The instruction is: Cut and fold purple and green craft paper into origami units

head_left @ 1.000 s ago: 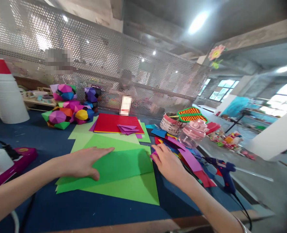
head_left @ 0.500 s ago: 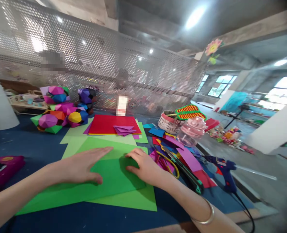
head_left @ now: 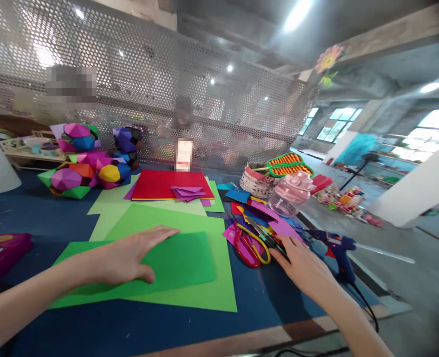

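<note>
My left hand (head_left: 130, 253) rests on a dark green paper sheet (head_left: 182, 260), with its fingers stretched out and the thumb apart. Under that sheet lies a lighter green sheet (head_left: 219, 297). On the right, my right hand (head_left: 303, 263) has its fingers and thumb around the dark handle of a utility knife (head_left: 259, 229); most of the handle is hidden by the hand. Just left of it lie scissors (head_left: 249, 250) with red and yellow handles, on purple paper scraps (head_left: 230, 233).
A red sheet stack (head_left: 160, 183) with folded purple pieces (head_left: 190, 193) lies behind. Coloured paper balls (head_left: 74, 173) stand back left. A pink bottle (head_left: 290, 193), a basket (head_left: 256, 181) and a glue gun (head_left: 340, 250) with a cord are right. A magenta object (head_left: 7, 253) lies left.
My right hand has left the green sheet and moved right onto the utility knife. My left hand stays on the sheet. The view has shifted slightly.
</note>
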Demonstrator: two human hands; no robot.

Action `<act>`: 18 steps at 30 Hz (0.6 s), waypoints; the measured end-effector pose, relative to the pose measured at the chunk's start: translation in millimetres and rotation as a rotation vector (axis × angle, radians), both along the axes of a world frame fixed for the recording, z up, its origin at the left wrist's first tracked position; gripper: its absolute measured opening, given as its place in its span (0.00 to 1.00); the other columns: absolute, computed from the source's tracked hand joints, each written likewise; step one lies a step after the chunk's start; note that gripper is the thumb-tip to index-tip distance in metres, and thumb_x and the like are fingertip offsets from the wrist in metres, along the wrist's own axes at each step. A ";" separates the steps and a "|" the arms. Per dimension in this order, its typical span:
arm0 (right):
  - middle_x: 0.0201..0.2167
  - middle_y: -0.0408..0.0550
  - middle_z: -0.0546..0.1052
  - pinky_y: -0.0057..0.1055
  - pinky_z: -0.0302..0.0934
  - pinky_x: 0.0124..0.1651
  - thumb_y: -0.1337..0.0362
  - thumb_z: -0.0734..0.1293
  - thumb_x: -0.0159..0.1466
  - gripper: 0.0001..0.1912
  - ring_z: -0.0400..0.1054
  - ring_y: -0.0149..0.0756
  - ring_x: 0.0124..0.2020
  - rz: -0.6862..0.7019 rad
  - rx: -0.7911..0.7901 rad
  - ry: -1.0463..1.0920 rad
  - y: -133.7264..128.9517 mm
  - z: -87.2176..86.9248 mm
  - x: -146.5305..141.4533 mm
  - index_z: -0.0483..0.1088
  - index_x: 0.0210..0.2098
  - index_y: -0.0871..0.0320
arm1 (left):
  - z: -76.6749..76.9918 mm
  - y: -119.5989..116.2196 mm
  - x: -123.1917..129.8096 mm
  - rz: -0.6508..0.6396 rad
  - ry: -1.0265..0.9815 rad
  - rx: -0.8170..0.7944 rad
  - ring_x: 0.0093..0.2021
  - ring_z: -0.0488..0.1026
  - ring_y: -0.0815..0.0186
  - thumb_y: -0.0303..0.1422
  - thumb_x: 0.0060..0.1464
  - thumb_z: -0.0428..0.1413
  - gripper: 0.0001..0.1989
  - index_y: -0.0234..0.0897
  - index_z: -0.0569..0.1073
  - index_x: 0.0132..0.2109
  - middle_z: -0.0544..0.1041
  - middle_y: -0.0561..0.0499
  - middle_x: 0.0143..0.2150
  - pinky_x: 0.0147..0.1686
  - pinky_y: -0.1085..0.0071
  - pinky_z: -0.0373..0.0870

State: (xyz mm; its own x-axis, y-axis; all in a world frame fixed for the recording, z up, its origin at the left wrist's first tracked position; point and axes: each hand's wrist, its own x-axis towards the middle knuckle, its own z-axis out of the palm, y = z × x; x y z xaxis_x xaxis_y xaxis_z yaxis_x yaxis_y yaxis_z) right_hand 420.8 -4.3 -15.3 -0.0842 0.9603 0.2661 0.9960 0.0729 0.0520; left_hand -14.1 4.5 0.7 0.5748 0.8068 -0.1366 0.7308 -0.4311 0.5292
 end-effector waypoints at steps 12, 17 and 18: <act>0.53 0.60 0.72 0.43 0.70 0.46 0.54 0.54 0.72 0.25 0.73 0.49 0.49 0.105 0.174 0.236 -41.6 10.1 -21.4 0.62 0.63 0.58 | -12.4 4.3 26.0 -0.002 -0.244 0.183 0.51 0.72 0.57 0.34 0.56 0.56 0.13 0.40 0.71 0.49 0.75 0.47 0.49 0.52 0.61 0.68; 0.50 0.56 0.73 0.37 0.71 0.47 0.56 0.57 0.72 0.22 0.75 0.42 0.47 0.218 0.067 0.345 -81.0 12.7 -36.5 0.62 0.63 0.52 | -10.3 13.4 31.5 0.097 -0.238 0.167 0.35 0.72 0.62 0.43 0.57 0.56 0.12 0.38 0.70 0.33 0.74 0.54 0.31 0.37 0.69 0.67; 0.50 0.55 0.73 0.37 0.71 0.47 0.57 0.57 0.72 0.22 0.75 0.42 0.46 0.229 0.046 0.357 -87.3 11.7 -39.4 0.62 0.63 0.52 | -8.4 14.9 32.2 0.090 -0.232 0.178 0.33 0.70 0.63 0.43 0.57 0.55 0.14 0.38 0.70 0.31 0.73 0.55 0.29 0.34 0.70 0.65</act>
